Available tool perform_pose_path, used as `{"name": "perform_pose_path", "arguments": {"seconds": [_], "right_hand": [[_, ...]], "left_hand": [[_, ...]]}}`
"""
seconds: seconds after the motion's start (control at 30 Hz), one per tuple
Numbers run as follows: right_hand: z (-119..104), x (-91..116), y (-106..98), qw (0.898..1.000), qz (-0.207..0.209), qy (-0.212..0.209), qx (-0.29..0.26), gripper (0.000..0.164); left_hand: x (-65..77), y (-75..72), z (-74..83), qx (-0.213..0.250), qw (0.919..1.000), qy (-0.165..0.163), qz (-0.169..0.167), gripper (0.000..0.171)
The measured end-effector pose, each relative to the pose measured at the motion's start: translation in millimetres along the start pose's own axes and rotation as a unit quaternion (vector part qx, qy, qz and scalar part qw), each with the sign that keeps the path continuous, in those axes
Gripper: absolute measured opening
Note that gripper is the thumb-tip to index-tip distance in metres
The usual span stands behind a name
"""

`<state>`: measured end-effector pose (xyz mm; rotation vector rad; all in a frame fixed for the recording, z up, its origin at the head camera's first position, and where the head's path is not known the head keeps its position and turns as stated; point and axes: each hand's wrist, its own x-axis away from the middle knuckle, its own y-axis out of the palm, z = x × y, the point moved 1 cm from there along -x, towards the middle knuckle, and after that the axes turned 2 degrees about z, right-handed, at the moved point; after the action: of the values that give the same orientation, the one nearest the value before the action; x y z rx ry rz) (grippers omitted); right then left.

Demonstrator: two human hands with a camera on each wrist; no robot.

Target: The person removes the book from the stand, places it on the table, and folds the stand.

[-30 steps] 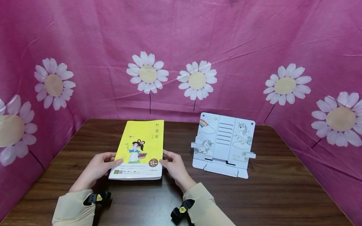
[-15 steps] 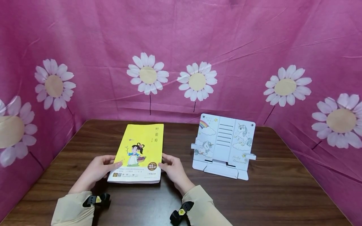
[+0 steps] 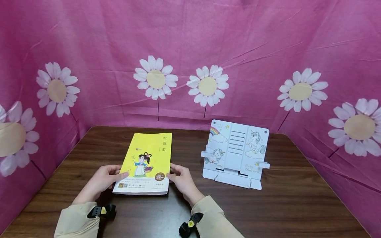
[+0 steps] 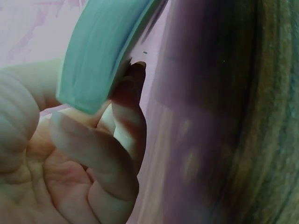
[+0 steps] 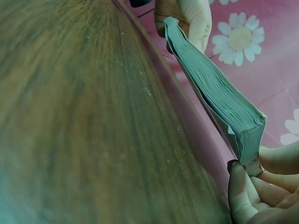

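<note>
A closed paperback book (image 3: 146, 155) with a yellow and white cover faces up between both hands, left of the table's middle. At its left edge, the left hand (image 3: 102, 180) grips it with the thumb on the cover and fingers underneath. The right hand (image 3: 182, 180) pinches the opposite edge the same way. In the right wrist view the page block (image 5: 215, 88) shows raised off the table, with fingers beneath it at both ends. To the right stands a white book stand (image 3: 235, 153) printed with unicorns, leaning back, touched by neither hand.
A dark brown wooden table (image 3: 282, 205) carries everything. Behind it and at both sides hangs a pink cloth (image 3: 253, 39) printed with white daisies. Small clips (image 3: 263, 164) jut out from the stand's sides. Black straps (image 3: 102, 211) circle both wrists.
The book has come slightly toward the person and its far edge sits lower in view. Both hands keep their hold on it. The stand has stayed put.
</note>
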<state>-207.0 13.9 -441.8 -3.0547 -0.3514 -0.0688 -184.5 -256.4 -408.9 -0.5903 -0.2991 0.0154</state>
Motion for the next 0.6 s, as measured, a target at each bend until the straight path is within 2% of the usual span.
{"name": "perform_pose_path", "arguments": {"seconds": [0.6], "right_hand": [[2.4,2.9,1.9,1.000,-0.007,-0.008,0.013,0.041]], "left_hand": [[-3.5,1.1,-5.4,-0.012,0.9998,-0.010,-0.009,0.057]]}}
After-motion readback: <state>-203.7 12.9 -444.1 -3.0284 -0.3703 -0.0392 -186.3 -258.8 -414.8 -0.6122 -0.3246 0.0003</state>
